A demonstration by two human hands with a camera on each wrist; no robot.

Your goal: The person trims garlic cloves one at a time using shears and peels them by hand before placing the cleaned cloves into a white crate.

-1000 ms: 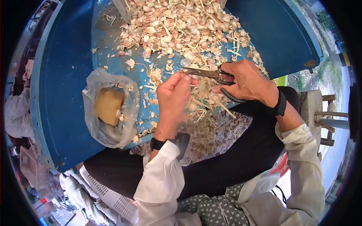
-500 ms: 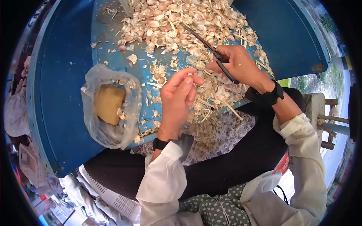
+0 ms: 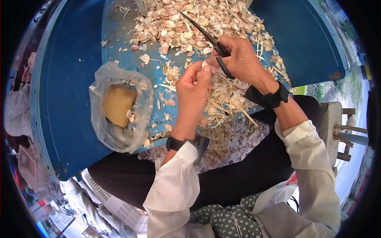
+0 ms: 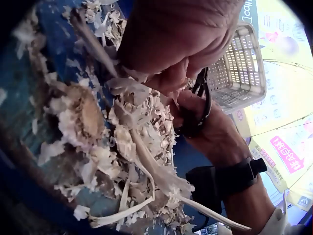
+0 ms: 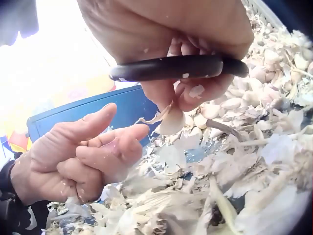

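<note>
My right hand point(image 3: 242, 59) grips black-handled scissors point(image 3: 206, 36) whose blades point up and left over the garlic pile. In the right wrist view, fingertips of that same hand pinch a pale garlic clove point(image 5: 172, 120) with a strip of dry skin hanging from it. My left hand point(image 3: 193, 89) is right beside it, fingers bent loosely toward the clove. In the right wrist view, the left thumb point(image 5: 98, 122) stands apart from the index finger. The left wrist view shows both hands' fingertips close together beyond a scissor handle point(image 4: 208, 100).
A heap of garlic cloves point(image 3: 186, 25) covers the back of the blue table point(image 3: 75, 79). Loose skins and stems point(image 3: 230, 99) lie nearer me. At left is a clear plastic bag point(image 3: 101, 135) with a tan block point(image 3: 119, 105). A white basket point(image 4: 239, 73) appears behind the hands.
The scissors were level at the left fingertips, then swung up and left as the right hand lifted away. Now both hands have come together again, farther up the table.
</note>
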